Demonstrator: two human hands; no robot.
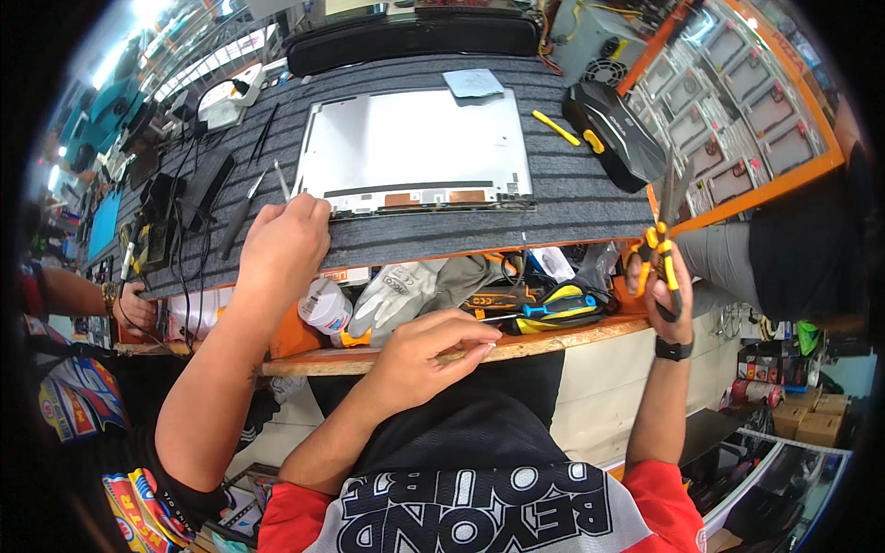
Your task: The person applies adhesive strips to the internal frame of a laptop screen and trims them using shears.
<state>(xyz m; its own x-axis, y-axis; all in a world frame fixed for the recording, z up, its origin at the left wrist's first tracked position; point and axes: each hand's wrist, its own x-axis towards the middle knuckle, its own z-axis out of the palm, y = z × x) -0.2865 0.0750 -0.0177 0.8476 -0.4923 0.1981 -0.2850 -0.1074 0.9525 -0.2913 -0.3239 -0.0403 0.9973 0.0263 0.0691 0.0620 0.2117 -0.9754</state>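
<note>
From where I'm standing, the person is holding a yellow-and-black hand tool (660,241) in the right hand (656,295), fingers wrapping around its handles and grey blades pointing upward, off the right end of the striped mat (590,214). A black wristband (674,349) is circling that wrist. The left hand (429,358) is hovering at the front edge of an open drawer (553,343), its fingers lying close together and the thumb reaching toward their tips, leaving a narrow gap; a tiny pale speck is showing there, but I cannot tell whether the fingers are pinching it. Inside the drawer, a white-and-grey glove (398,290) is lying beside a white tub (324,306), with a yellow, blue and black tool (560,309) sitting farther right. Above, the silver panel (415,138) is lying flat on the mat, a folded pale-blue cloth (473,84) resting across its top right edge. A co-worker's hand (288,241) is resting by the panel's lower left corner, beside a slim tool (282,182); I cannot tell whether those fingers are gripping it. Right of the panel, a yellow stick-like tool (556,127) is lying near a black case (613,134).
</note>
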